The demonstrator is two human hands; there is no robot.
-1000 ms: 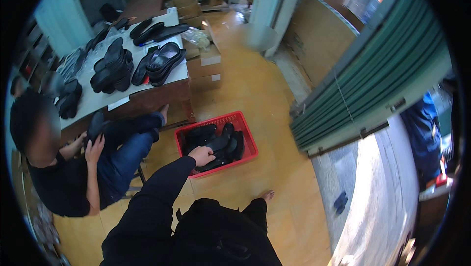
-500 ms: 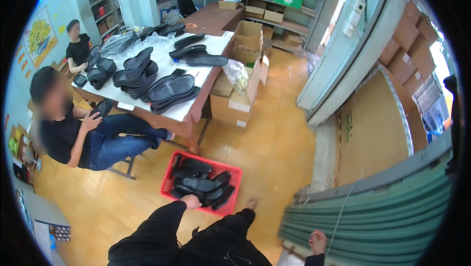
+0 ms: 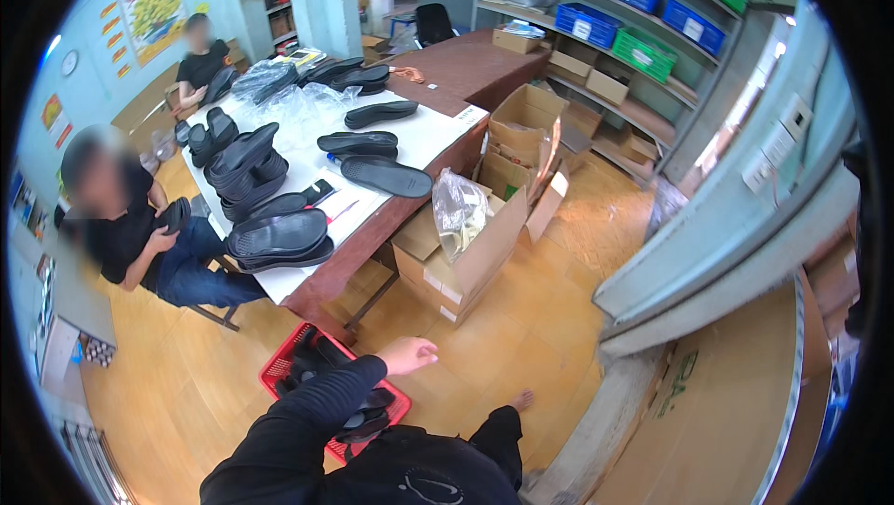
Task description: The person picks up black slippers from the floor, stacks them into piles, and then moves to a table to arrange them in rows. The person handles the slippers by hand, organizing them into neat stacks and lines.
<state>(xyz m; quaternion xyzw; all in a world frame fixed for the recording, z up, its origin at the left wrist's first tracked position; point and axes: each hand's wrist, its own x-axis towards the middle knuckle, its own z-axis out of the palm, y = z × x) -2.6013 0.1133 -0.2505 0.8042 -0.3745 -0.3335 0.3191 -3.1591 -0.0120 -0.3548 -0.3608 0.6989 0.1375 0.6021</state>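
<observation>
My left hand is stretched forward over the floor, beside the table's near corner and to the right of the red crate. Its fingers are loosely bent and a little apart, with nothing visible in them. The red plastic crate stands on the floor, partly covered by my left sleeve. Several black shoe soles lie inside it. On the white-topped table more black soles sit in stacks, the closest being a thick pile at the front corner. My right hand is out of view.
One seated person holds a black sole left of the table; another sits farther back. Open cardboard boxes stand right of the table, one with a plastic bag. A pillar and large cardboard sheet border the right.
The view has swung right and closer to the table. My left hand has left the crate's rim and reaches forward past it. My right hand has gone out of view.
</observation>
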